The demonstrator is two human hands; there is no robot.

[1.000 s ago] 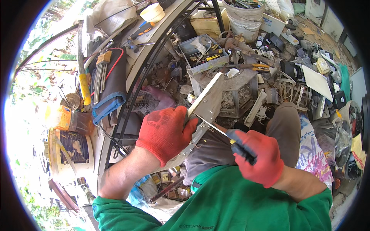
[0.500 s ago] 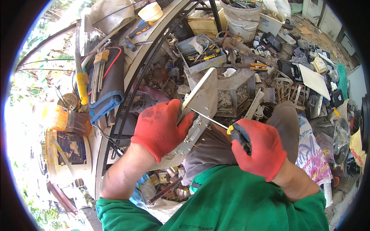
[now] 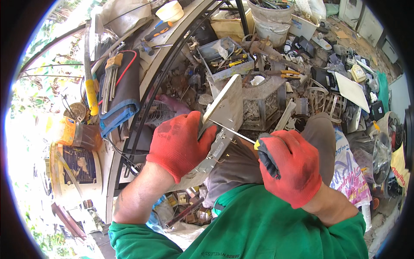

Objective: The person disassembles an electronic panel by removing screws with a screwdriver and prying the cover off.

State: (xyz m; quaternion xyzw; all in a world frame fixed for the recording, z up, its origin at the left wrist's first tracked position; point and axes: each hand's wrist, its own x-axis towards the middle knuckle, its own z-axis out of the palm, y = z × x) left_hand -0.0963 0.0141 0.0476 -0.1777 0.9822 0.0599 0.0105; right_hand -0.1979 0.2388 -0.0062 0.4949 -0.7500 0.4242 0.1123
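My left hand (image 3: 179,144), in a red work glove with dark fingertips, is closed around the edge of a pale, flat metal panel (image 3: 228,108). The panel stands tilted over my lap, with small fittings along its face. My right hand (image 3: 293,168), gloved the same way, is wrapped around the yellow handle of a screwdriver (image 3: 235,132). Its thin shaft points left, and the tip meets the panel beside my left thumb. What exactly the tip touches is too small to make out.
Beyond the panel stand a grey tool bin (image 3: 228,60) and a dirty bucket (image 3: 269,23). A bench (image 3: 163,39) with tools runs along the left. Scrap parts and plastic pieces cover the floor at right, near a printed plastic bag (image 3: 350,168).
My right hand has rolled around the screwdriver handle, turning the back of the hand upward. My left hand and the panel stay nearly still.
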